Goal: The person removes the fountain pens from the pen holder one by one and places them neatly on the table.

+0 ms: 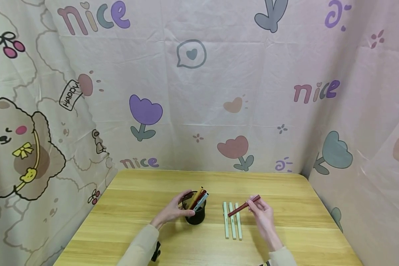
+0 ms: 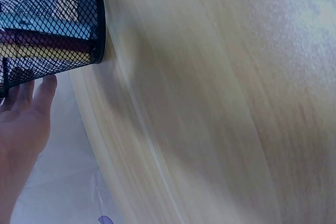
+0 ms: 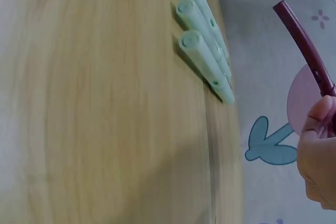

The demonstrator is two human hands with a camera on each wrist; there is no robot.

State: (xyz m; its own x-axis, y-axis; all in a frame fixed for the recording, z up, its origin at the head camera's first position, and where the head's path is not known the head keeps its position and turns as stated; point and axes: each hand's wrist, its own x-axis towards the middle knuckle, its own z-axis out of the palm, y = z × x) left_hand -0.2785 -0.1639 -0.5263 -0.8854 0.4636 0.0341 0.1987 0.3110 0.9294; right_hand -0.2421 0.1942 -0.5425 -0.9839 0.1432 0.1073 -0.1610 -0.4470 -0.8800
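My left hand point(image 1: 173, 211) holds a black mesh pen holder point(image 1: 196, 218), the thumb on its near side and the fingers round its far side. Leaning in the holder are a yellow pen point(image 1: 199, 192), a dark red pen point(image 1: 198, 199) and a light blue pen point(image 1: 202, 201). The left wrist view shows their lower ends through the mesh point(image 2: 58, 30). Between thumb and fingers, my right hand point(image 1: 263, 216) pinches another dark red pen point(image 1: 238, 210), slanted over three pale green pens. Those green pens point(image 1: 233, 225) lie side by side on the table.
The wooden table point(image 1: 126, 221) reaches back to a hanging printed cloth point(image 1: 193, 96). More printed cloth point(image 1: 369, 155) hangs along the right side and the left. The pen holder stands left of the green pens.
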